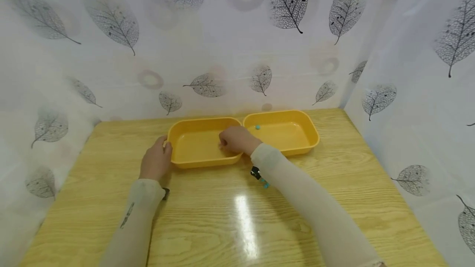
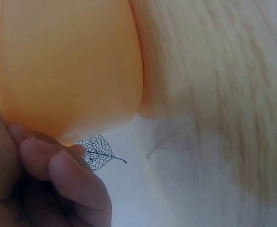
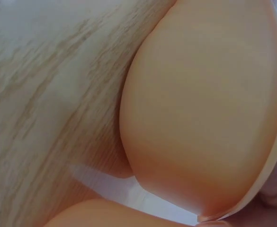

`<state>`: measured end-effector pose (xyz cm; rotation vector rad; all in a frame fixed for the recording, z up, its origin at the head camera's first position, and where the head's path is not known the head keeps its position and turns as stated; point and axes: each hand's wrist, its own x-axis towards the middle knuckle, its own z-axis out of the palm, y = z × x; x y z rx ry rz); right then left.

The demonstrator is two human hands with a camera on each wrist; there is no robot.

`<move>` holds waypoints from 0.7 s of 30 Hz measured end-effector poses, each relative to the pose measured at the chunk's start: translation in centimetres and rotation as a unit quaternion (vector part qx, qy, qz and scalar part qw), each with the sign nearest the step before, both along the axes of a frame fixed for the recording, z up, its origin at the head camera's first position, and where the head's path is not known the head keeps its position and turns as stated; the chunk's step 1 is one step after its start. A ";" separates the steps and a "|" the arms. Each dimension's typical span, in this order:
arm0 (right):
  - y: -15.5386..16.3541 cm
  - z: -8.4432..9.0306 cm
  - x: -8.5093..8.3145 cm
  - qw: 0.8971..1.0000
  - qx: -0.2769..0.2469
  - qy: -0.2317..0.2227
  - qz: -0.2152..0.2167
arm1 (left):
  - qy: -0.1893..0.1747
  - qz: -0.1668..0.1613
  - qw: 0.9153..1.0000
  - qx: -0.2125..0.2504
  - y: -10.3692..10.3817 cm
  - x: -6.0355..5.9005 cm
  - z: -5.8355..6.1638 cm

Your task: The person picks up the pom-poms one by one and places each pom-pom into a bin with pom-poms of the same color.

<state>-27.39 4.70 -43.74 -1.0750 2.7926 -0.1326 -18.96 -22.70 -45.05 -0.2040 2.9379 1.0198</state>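
Two hands at the left tray (image 1: 196, 143)
Only the head view showed a bead (image 1: 257, 127) (teal) in the right tray (image 1: 293, 135); left hand (image 1: 156, 162) gripped the rim, right hand (image 1: 235, 140) curled inside, its hold unclear.

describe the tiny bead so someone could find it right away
On the wooden table two yellow trays sit side by side against the leaf-print wall. In the right tray, near its back left corner, lies a small teal bead, the only thing in that tray.

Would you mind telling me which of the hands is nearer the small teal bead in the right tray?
The right hand: it sits just left of the bead, reaching into the left tray. The left hand holds that tray's far left edge.
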 end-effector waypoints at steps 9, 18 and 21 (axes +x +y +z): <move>0.2 -0.1 -0.3 1.000 -0.010 -0.009 0.005 | 0.002 -0.005 1.000 0.002 -0.1 -0.1 0.0; 2.0 0.8 0.0 0.993 -0.112 -0.035 -0.001 | 0.007 -0.006 1.000 -0.003 -0.1 -0.1 -0.2; 3.2 2.1 1.1 0.989 -0.147 -0.023 0.006 | 0.003 -0.005 1.000 -0.005 -0.1 -0.1 -0.2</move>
